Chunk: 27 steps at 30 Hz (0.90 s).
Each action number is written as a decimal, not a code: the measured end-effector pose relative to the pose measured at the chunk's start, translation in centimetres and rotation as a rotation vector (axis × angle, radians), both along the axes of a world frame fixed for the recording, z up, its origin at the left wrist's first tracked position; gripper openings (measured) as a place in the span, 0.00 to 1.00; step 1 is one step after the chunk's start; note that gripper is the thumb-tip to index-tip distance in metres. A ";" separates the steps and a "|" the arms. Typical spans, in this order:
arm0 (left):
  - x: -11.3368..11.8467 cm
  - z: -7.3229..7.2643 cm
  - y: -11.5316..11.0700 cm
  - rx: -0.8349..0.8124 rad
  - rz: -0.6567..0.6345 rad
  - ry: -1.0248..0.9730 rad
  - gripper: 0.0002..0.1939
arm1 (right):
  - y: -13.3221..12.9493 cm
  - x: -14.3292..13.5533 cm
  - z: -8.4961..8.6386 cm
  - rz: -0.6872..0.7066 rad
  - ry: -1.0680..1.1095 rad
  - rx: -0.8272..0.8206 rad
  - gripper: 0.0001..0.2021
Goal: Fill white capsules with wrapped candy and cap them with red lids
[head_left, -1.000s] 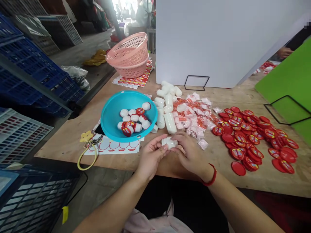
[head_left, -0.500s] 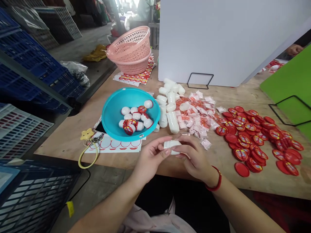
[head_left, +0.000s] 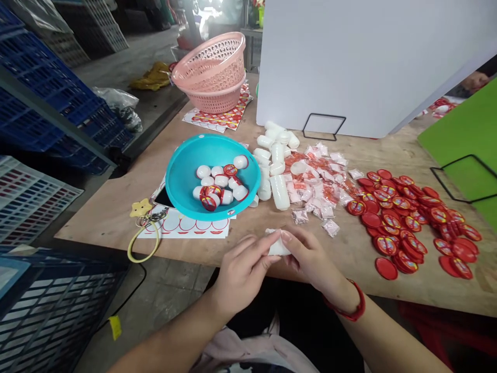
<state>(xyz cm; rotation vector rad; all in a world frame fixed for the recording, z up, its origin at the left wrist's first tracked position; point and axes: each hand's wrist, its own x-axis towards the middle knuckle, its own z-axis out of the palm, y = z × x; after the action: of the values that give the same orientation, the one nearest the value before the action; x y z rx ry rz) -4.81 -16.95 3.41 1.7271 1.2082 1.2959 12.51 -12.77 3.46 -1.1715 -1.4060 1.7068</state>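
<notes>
Tabletop (head_left: 112,207) bears a turquoise bowl (head_left: 181,168) of lidded cups (head_left: 221,180).

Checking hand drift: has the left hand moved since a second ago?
Yes: judged against the bowl, the left hand has moved toward the person's body, farther from the bowl's near rim.

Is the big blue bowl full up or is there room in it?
There's room: the blue bowl is only partly filled. White-and-red cups lie clustered inside, and its left inner wall shows bare.
</notes>
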 end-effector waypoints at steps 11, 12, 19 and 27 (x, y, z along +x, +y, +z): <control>-1.1 0.5 -0.4 -0.557 0.044 -0.549 0.22 | 0.0 0.1 1.8 0.128 -0.376 0.940 0.18; -1.2 0.5 -0.3 -0.589 0.041 -0.620 0.22 | -0.1 0.1 1.7 0.144 -0.409 0.996 0.19; -2.2 -0.1 0.6 -0.772 0.113 -0.916 0.22 | 0.8 0.7 1.1 0.053 -0.428 1.159 0.23; -1.2 -1.4 1.5 -0.375 0.016 -0.179 0.13 | 1.4 0.3 -0.6 0.044 -0.187 0.608 0.16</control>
<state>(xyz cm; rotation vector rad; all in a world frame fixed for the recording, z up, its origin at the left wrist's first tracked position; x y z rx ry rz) -5.98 -15.42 2.05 1.3088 1.2679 1.1212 12.80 -11.37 2.91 -0.9657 -1.8968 1.0821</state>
